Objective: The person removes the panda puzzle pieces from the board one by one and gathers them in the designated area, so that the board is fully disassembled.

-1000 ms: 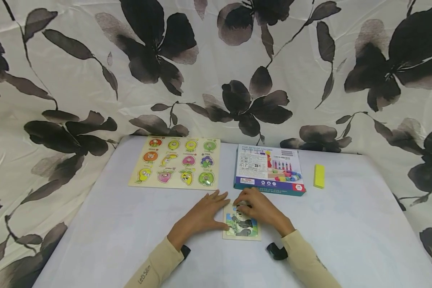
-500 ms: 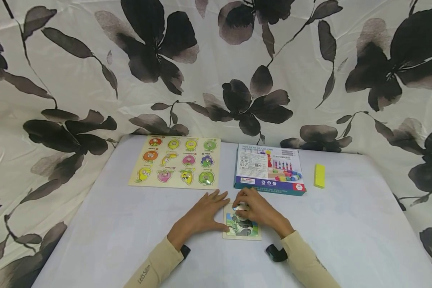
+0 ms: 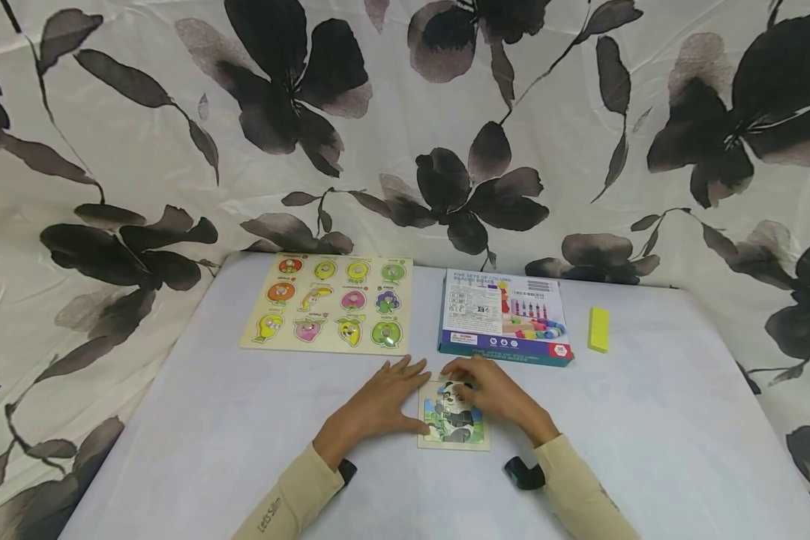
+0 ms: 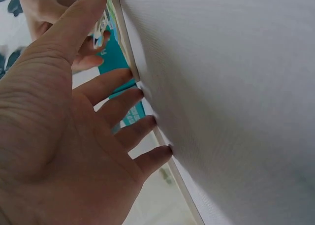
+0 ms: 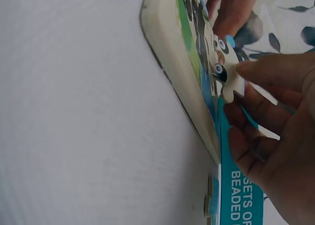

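A small wooden panda jigsaw puzzle (image 3: 439, 445) lies near the middle of the table. The left hand (image 3: 378, 409) rests at its left side, fingers spread, with the thumb at the frame's lower left. From the left wrist view, the fingertips of that left hand (image 4: 93, 136) come down on the white cloth beside the frame. The right hand (image 3: 496, 390) is over the puzzle's upper right. Between thumb and fingers it pinches a puzzle piece (image 5: 229, 80) with the panda's eyes, tilted up from the board in the right wrist view. Those fingers partly hide the puzzle's top.
A fruit peg puzzle board (image 3: 331, 304) lies at the back left. Behind the right hand is a beaded toy box (image 3: 506, 319), with a yellow block (image 3: 598, 330) to its right. A floral cloth (image 3: 405, 120) hangs behind the white-covered table (image 3: 661, 420).
The right hand tilts the panda-face piece up, then lowers it, so the face shows again. The hand has shifted slightly right. The left hand stays still.
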A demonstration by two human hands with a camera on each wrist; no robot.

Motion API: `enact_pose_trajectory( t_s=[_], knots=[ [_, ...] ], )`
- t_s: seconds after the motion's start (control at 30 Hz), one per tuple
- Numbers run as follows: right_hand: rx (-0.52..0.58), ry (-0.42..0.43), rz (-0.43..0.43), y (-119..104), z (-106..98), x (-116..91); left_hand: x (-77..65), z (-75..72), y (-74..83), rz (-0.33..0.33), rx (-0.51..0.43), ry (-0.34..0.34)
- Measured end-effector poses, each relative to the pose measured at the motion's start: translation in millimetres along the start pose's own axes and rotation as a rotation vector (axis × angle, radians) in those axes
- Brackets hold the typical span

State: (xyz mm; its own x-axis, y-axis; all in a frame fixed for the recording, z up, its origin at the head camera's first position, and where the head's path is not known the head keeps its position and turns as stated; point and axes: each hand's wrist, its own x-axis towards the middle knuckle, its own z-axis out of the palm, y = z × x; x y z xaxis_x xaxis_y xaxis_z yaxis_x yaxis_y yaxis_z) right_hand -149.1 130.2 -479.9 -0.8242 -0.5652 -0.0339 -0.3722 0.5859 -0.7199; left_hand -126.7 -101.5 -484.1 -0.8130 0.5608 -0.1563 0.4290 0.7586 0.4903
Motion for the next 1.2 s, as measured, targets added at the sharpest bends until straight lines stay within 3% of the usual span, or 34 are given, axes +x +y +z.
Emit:
enact_pose_trajectory(
  t_s=[0.13, 0.53, 1.0, 1.2],
  knots=[
    [0.025, 0.016, 0.039, 3.6, -1.9, 0.7, 0.7, -0.6, 0.3, -0.001, -0.007, 0.003],
    [0.048, -0.016, 0.002, 9.8, -7.5, -1.4, 0.8, -0.6, 3.2, -0.012, -0.009, -0.006],
    [0.055, -0.044, -0.054, 15.3, -8.1, -4.8, -14.2, -1.5, 17.8, 0.032, -0.017, -0.042],
    [0.081, -0.022, -0.070, 17.9, -8.2, -4.8, -15.5, 1.8, 20.5, 0.087, 0.027, -0.105]
  ],
)
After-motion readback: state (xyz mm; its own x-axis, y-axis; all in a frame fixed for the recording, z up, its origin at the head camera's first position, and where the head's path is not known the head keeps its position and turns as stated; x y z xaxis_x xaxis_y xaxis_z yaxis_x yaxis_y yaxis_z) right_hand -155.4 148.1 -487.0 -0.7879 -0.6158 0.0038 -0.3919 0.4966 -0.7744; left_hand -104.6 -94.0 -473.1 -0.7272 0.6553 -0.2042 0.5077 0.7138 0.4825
